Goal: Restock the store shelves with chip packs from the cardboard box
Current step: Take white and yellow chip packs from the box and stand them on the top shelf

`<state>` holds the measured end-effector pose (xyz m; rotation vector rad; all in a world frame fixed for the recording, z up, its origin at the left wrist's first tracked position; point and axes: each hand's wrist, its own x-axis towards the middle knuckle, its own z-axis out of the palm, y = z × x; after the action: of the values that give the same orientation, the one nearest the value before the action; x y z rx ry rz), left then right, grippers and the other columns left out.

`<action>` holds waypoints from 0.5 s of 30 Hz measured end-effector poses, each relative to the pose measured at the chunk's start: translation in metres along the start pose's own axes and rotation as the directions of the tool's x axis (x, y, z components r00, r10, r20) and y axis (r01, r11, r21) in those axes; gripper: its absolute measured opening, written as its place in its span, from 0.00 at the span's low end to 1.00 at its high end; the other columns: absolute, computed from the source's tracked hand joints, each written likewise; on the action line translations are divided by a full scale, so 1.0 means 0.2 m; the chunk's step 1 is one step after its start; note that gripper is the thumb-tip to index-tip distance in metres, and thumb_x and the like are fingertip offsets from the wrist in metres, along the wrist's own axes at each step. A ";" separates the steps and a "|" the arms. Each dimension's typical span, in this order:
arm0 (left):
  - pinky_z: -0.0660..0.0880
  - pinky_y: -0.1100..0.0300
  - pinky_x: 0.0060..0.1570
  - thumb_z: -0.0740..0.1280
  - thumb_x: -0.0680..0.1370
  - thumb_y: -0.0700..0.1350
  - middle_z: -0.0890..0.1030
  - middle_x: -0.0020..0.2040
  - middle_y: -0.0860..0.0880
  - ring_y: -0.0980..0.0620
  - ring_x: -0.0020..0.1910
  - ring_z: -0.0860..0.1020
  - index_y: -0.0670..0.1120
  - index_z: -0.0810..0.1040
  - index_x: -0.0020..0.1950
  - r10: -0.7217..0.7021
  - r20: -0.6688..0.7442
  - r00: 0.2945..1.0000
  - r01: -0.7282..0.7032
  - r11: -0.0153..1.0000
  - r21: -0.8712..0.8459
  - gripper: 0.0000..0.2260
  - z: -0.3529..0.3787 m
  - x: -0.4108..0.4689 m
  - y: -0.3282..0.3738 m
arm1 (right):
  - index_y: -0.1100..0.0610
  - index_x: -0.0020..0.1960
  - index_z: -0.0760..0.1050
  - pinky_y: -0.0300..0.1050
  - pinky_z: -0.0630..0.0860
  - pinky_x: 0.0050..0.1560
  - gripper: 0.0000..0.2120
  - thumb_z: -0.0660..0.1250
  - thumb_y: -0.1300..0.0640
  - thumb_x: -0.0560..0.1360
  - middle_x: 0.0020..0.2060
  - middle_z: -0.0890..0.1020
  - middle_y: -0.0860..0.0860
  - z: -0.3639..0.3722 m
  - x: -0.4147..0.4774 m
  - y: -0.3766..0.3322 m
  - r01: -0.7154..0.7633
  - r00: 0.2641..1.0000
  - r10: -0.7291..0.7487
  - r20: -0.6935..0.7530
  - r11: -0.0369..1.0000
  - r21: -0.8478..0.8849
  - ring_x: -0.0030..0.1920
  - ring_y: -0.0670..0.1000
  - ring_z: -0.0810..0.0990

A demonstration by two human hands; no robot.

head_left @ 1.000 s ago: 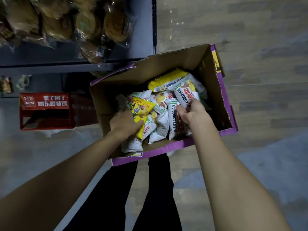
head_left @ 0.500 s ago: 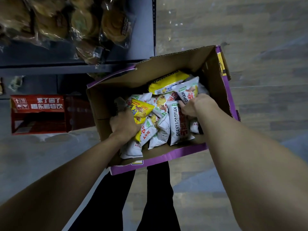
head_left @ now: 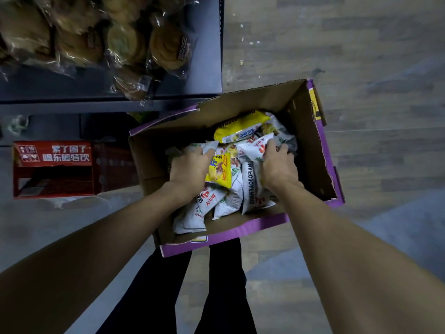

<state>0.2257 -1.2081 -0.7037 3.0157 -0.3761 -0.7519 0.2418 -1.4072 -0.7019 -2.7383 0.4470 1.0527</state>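
Head view: the cardboard box point(head_left: 149, 165) is open at the top, brown inside with a purple outer face. It lies just right of the dark shelf point(head_left: 96, 104), in front of the person's dark trouser legs point(head_left: 224, 285), over the grey wood floor point(head_left: 361, 56). Chip packs fill its bottom in a loose heap. Most are white with red and green print, one reading SHANYAOBOPIAN point(head_left: 250, 186). A yellow pack point(head_left: 240, 127) lies toward the far right corner.

The left hand point(head_left: 190, 169) is in the left half of the heap, its fingers curled over the edge of a white pack point(head_left: 210, 145). A second yellow pack point(head_left: 219, 171) is touching its thumb side. The right hand point(head_left: 277, 165) has its fingers curled round a white pack with red lettering point(head_left: 255, 147).

Wrapped bread rolls point(head_left: 168, 47) sit on the shelf, and a red carton point(head_left: 53, 165) stands below it.

Against half a second ago, the left hand has shifted a little toward the box's far edge, from the yellow pack onto the white one. The right hand has turned back-up and its grip on its pack has closed more. The box lies as it did.
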 end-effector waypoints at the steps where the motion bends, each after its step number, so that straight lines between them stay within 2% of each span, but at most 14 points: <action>1: 0.64 0.56 0.30 0.68 0.71 0.37 0.76 0.51 0.45 0.40 0.51 0.76 0.48 0.73 0.60 0.075 -0.012 0.997 -0.074 0.995 0.062 0.19 0.01 0.01 0.00 | 0.55 0.75 0.54 0.55 0.73 0.58 0.27 0.61 0.62 0.80 0.71 0.61 0.62 0.00 0.01 0.01 0.045 0.999 -0.046 -0.022 0.997 -0.063 0.68 0.64 0.64; 3: 0.65 0.59 0.26 0.73 0.66 0.38 0.78 0.45 0.47 0.43 0.47 0.78 0.48 0.78 0.52 0.236 -0.016 0.972 -0.227 0.951 0.208 0.17 0.01 0.03 0.00 | 0.56 0.74 0.55 0.54 0.74 0.56 0.27 0.60 0.64 0.79 0.70 0.61 0.61 0.00 0.01 0.02 0.102 0.993 -0.110 -0.051 0.986 -0.130 0.68 0.64 0.64; 4: 0.69 0.60 0.26 0.73 0.65 0.39 0.79 0.44 0.46 0.44 0.47 0.79 0.48 0.79 0.48 0.305 -0.026 0.952 -0.289 0.923 0.253 0.13 0.03 0.05 0.00 | 0.56 0.74 0.55 0.54 0.74 0.56 0.26 0.61 0.62 0.79 0.70 0.62 0.62 0.00 0.00 0.02 0.111 0.992 -0.117 -0.048 0.987 -0.116 0.68 0.64 0.65; 6: 0.78 0.52 0.38 0.66 0.70 0.37 0.79 0.48 0.43 0.41 0.57 0.77 0.44 0.80 0.49 0.403 0.023 0.915 -0.400 0.897 0.191 0.09 0.08 0.08 -0.02 | 0.58 0.74 0.55 0.54 0.73 0.56 0.27 0.63 0.57 0.80 0.70 0.62 0.62 0.03 0.00 0.04 0.088 0.995 -0.091 -0.035 0.993 -0.076 0.67 0.63 0.66; 8: 0.77 0.46 0.48 0.65 0.71 0.35 0.80 0.51 0.41 0.39 0.64 0.74 0.42 0.80 0.50 0.435 0.044 0.899 -0.437 0.895 0.093 0.10 0.09 0.09 -0.03 | 0.59 0.74 0.56 0.53 0.74 0.55 0.27 0.62 0.55 0.80 0.70 0.64 0.62 0.06 0.00 0.05 0.073 0.995 -0.076 -0.071 0.996 -0.052 0.66 0.63 0.68; 9: 0.76 0.45 0.50 0.66 0.69 0.35 0.80 0.50 0.42 0.39 0.63 0.74 0.42 0.80 0.49 0.436 0.068 0.897 -0.440 0.897 0.047 0.10 0.08 0.09 -0.03 | 0.59 0.74 0.56 0.53 0.74 0.53 0.27 0.62 0.54 0.80 0.69 0.65 0.61 0.07 0.00 0.06 0.068 0.993 -0.072 -0.092 0.997 -0.044 0.66 0.62 0.69; 10: 0.75 0.45 0.51 0.67 0.69 0.36 0.80 0.47 0.42 0.40 0.59 0.76 0.43 0.79 0.46 0.434 0.099 0.895 -0.438 0.899 0.022 0.07 0.08 0.09 -0.04 | 0.59 0.73 0.57 0.53 0.74 0.51 0.26 0.62 0.52 0.80 0.68 0.66 0.61 0.07 -0.01 0.05 0.061 0.992 -0.064 -0.106 0.998 -0.030 0.65 0.62 0.70; 12: 0.72 0.49 0.49 0.64 0.69 0.42 0.79 0.38 0.45 0.42 0.45 0.78 0.46 0.76 0.38 0.415 0.106 0.904 -0.415 0.910 -0.023 0.02 0.07 0.06 -0.04 | 0.59 0.70 0.59 0.53 0.73 0.45 0.23 0.60 0.50 0.80 0.64 0.69 0.60 0.07 -0.02 0.04 0.060 0.986 -0.057 -0.159 0.998 0.012 0.62 0.62 0.73; 14: 0.71 0.53 0.40 0.61 0.69 0.45 0.76 0.31 0.45 0.41 0.34 0.76 0.45 0.73 0.35 0.326 0.026 0.945 -0.314 0.927 -0.205 0.05 0.08 0.01 -0.05 | 0.58 0.70 0.59 0.50 0.69 0.40 0.21 0.58 0.50 0.80 0.61 0.71 0.60 0.07 -0.03 0.03 0.046 0.976 -0.031 -0.214 0.997 0.068 0.58 0.62 0.76; 15: 0.70 0.54 0.36 0.60 0.70 0.46 0.76 0.32 0.45 0.41 0.34 0.75 0.44 0.74 0.37 0.243 -0.050 0.969 -0.247 0.917 -0.313 0.07 0.09 -0.02 -0.05 | 0.57 0.72 0.57 0.49 0.68 0.38 0.23 0.58 0.50 0.81 0.62 0.71 0.59 0.08 -0.04 0.02 0.042 0.972 -0.022 -0.235 0.996 0.083 0.57 0.61 0.77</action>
<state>0.2171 -1.1970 -0.7179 2.6090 -0.5607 -0.6987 0.2250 -1.4059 -0.7082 -2.7910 0.4680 0.6868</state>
